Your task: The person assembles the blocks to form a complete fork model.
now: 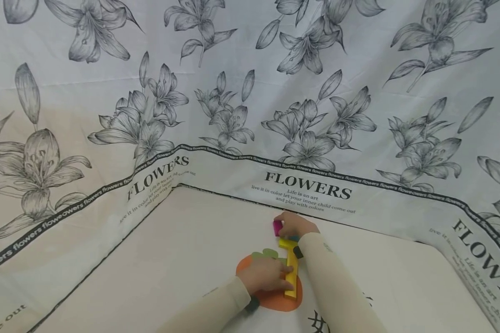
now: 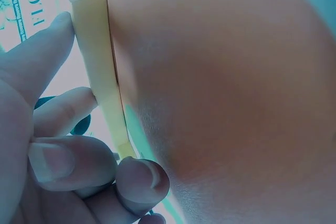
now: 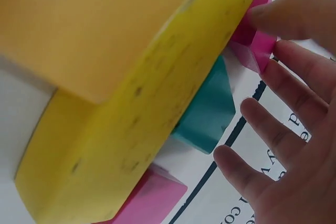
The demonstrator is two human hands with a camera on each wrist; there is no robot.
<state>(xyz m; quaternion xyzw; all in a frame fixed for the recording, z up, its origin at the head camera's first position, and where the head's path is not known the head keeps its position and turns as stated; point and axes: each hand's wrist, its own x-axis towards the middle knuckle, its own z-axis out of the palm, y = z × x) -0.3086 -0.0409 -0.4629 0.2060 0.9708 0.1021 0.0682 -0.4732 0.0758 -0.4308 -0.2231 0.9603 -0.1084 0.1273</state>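
My right hand [image 1: 297, 225] pinches a magenta block [image 3: 257, 40] between thumb and fingertips, while its other fingers are spread out. The magenta block stands at one end of a yellow crosspiece [image 3: 136, 108]. A teal block [image 3: 207, 111] and a pink block [image 3: 152, 198] sit along the crosspiece's far side. From the crosspiece a long yellow bar [image 1: 291, 273] runs towards me. My left hand [image 1: 264, 275] rests beside this bar, its thumb and forefinger extended against the yellow block [image 2: 97, 51] in the left wrist view. Its other fingers bend loosely there.
Beneath the left hand, the white table surface [image 1: 150, 268] carries an orange fruit print [image 1: 275, 303] with green leaves. Black lettering [image 1: 318, 321] lies near the front. A floral cloth [image 1: 233, 55] with FLOWERS lettering hangs behind and at both sides.
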